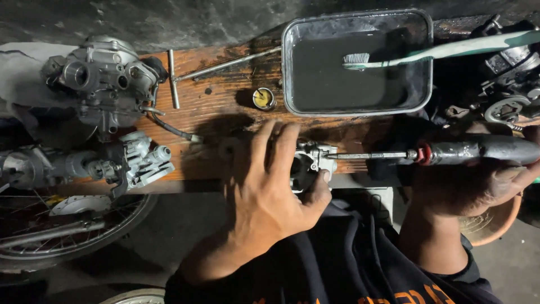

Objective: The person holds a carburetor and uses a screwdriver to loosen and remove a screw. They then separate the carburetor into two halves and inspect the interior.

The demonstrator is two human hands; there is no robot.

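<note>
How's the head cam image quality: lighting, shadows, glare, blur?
Head view: dim, light mainly on the wooden bench; left hand throws a dark shadow leftward; mild sheen on the metal tray rim; toothbrush slightly soft; right hand and screwdriver handle underexposed.

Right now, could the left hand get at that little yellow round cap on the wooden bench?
Probably yes. The yellow cap lies on bare wood just beyond the left hand's fingers, nothing between, but that hand grips the small metal part and must let go first.

Silver carburetor part (312,163) — black-handled screwdriver (478,151) (red collar), green-white toothbrush (439,52), brown bench (225,107).
</note>
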